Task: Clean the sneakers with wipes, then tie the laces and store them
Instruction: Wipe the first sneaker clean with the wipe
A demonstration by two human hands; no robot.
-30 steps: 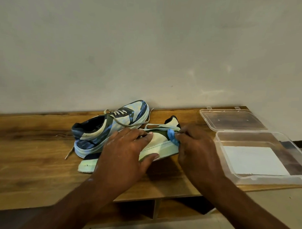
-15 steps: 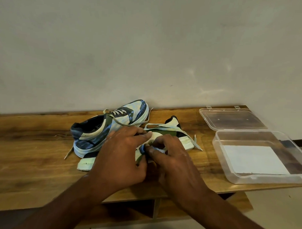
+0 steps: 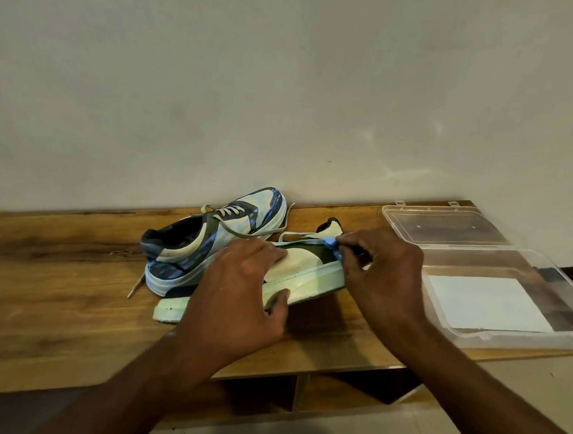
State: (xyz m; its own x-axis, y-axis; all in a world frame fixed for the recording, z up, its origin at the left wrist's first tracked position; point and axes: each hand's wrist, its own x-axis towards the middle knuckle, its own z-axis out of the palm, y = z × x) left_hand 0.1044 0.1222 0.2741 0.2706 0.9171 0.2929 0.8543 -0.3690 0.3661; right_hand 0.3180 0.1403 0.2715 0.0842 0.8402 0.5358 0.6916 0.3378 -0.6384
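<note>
On the wooden shelf (image 3: pixel 64 306), the left hand (image 3: pixel 240 296) is gripping the near sneaker (image 3: pixel 306 276), and the right hand (image 3: pixel 380 272) is pinching a blue wipe (image 3: pixel 332 247) against its heel side. Cleaning seems underway; next, probably the laces.

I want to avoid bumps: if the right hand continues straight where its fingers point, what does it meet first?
The right hand, pinching a blue wipe, points left along the pale green sneaker; probably the left hand first, though depth is unclear.
</note>
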